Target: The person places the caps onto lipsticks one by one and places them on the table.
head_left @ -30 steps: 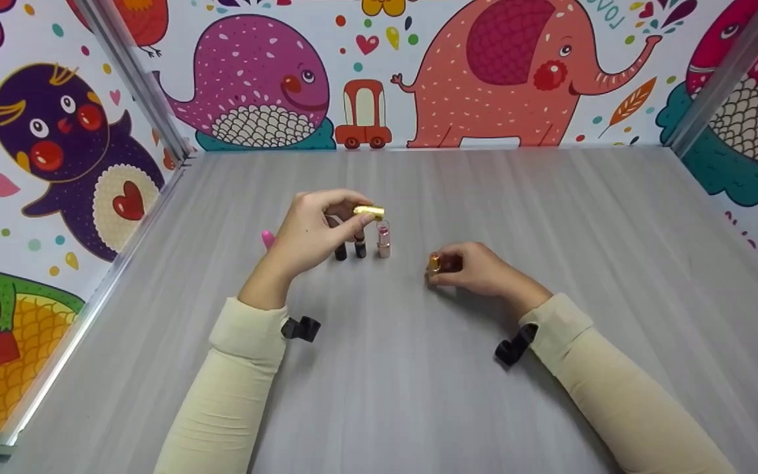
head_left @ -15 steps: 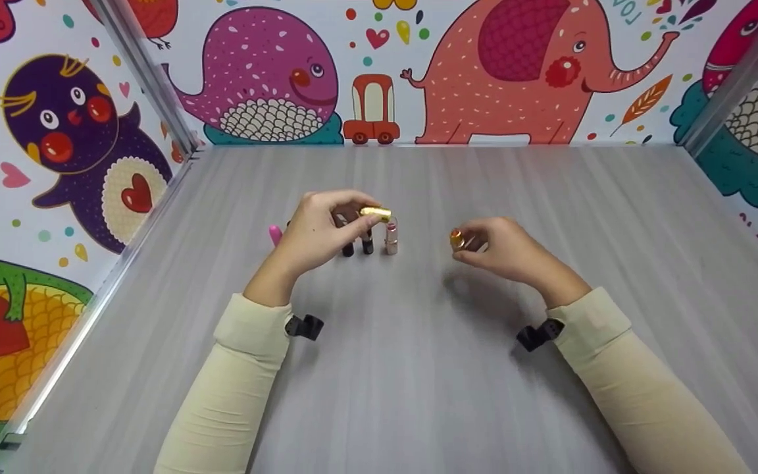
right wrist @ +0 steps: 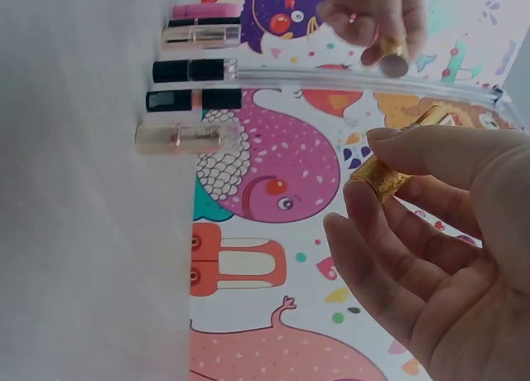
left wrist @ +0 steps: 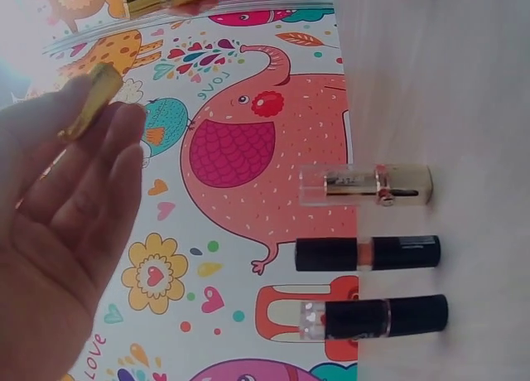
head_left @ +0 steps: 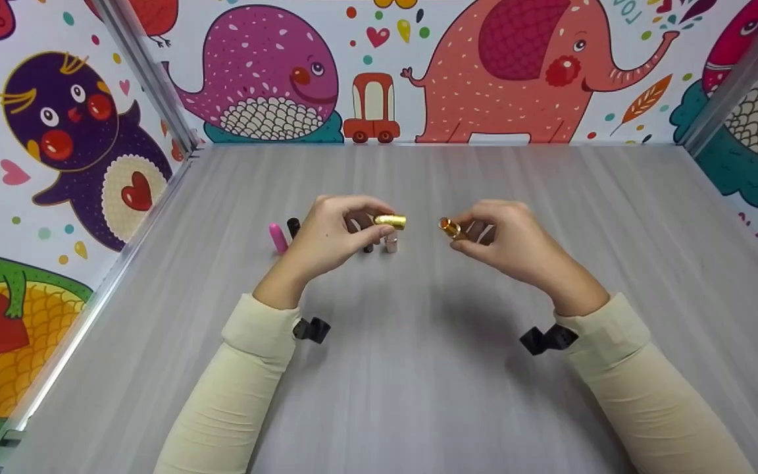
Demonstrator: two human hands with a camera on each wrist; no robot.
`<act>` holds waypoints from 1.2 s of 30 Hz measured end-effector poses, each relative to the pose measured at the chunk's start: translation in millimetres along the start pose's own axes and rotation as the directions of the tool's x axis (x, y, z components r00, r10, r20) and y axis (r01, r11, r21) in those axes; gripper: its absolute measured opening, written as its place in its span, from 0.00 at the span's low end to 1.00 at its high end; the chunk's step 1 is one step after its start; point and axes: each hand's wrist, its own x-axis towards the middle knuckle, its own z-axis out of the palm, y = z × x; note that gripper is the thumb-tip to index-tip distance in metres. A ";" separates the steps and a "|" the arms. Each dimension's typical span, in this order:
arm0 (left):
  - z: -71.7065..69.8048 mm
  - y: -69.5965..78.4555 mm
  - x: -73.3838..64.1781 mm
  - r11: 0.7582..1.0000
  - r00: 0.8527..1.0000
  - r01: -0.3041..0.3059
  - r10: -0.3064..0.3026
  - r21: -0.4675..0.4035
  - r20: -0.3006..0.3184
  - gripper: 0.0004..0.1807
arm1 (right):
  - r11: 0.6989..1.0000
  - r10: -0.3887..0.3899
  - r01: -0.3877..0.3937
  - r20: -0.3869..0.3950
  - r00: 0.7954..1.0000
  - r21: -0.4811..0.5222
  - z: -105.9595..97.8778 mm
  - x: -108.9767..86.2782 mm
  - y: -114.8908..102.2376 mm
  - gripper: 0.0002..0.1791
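Observation:
My left hand point(head_left: 333, 240) pinches a gold lipstick cap point(head_left: 391, 221) between thumb and fingers, its end facing right. Across from it, my right hand point(head_left: 510, 230) grips a gold lipstick tube point(head_left: 449, 228), tilted with its upper end toward the cap. Both are held above the table, with a gap between them. The right wrist view shows the textured gold base point(right wrist: 383, 179) of the tube in my fingertips. Below and behind my left hand stands a clear-topped lipstick point(left wrist: 364, 185), beside a black lipstick point(left wrist: 368, 253) and another black one with a clear end point(left wrist: 373, 316).
A pink lipstick point(right wrist: 205, 11) and more lipsticks, several in all, stand upright in a row; my left hand partly covers them in the head view. Patterned panels point(head_left: 517, 72) close off the back and sides of the grey table point(head_left: 379, 395).
My right hand has lifted the gold tube off the table and tipped it toward the left. My left hand has shifted slightly right and down with the cap, narrowing the gap.

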 end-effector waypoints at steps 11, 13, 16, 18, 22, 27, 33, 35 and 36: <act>8.4 2.5 -0.3 0.999 0.999 0.029 -0.027 -0.045 0.044 0.10 | 1.000 -0.002 0.002 0.019 1.000 -0.020 3.8 -3.0 -10.6 0.12; 9.2 3.4 -0.9 0.999 0.999 0.021 -0.019 -0.046 0.048 0.10 | 1.000 -0.008 0.009 0.028 1.000 -0.021 5.0 -3.5 -12.3 0.12; 10.7 4.8 -1.4 0.999 0.998 0.002 0.000 -0.036 0.055 0.09 | 1.000 -0.022 0.022 0.030 0.999 -0.018 6.4 -4.1 -14.4 0.12; 11.7 5.5 -1.5 1.000 0.998 -0.010 0.012 -0.028 0.062 0.09 | 0.999 -0.034 0.034 0.028 0.999 -0.019 7.3 -4.3 -15.3 0.12; 13.7 5.8 -1.5 0.999 0.996 -0.035 0.036 -0.009 0.083 0.09 | 0.998 -0.054 0.055 0.033 0.998 -0.026 9.5 -4.2 -16.1 0.13; 16.0 4.9 -0.9 0.996 0.989 -0.090 0.089 0.008 0.114 0.08 | 0.997 -0.071 0.071 0.042 0.997 -0.019 10.4 -4.0 -16.6 0.12; 17.9 6.6 -0.7 0.992 0.985 -0.122 0.119 0.016 0.126 0.07 | 0.996 -0.092 0.092 0.027 0.995 -0.019 10.5 -4.6 -17.9 0.12; 19.0 8.1 -1.1 0.992 0.984 -0.122 0.117 0.026 0.133 0.08 | 0.995 -0.103 0.103 0.024 0.994 -0.014 11.3 -4.9 -19.1 0.12; 19.7 8.7 -1.2 0.992 0.984 -0.123 0.117 0.039 0.137 0.08 | 0.994 -0.111 0.111 0.022 0.994 -0.010 11.9 -4.9 -19.6 0.12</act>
